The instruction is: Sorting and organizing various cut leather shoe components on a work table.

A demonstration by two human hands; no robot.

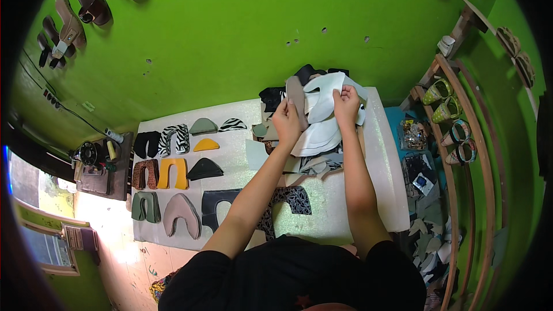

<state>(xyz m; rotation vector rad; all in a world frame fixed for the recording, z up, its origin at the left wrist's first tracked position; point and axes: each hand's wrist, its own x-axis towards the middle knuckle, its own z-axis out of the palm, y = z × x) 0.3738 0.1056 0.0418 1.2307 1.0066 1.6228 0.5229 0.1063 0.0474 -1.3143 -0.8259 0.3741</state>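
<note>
Both my hands are over a heap of cut material pieces at the far side of the white table point(387, 164). My left hand point(287, 121) is closed on a beige, rounded cut piece point(295, 93) that stands up from the heap. The thumb and fingers of my right hand point(346, 106) pinch the edge of a white, curved cut piece point(326, 85). Below them lie more white cut pieces point(315, 138), layered over each other. Black scraps point(272, 97) and zebra-patterned scraps point(322, 165) show around the heap.
On the table's left lie sorted U-shaped stacks: zebra-print point(174, 139), yellow point(173, 173), beige point(181, 214) and others, plus rounded pieces such as a black one point(205, 168). A wooden rack point(458, 109) with sandals stands right. A small machine table point(103, 178) stands left.
</note>
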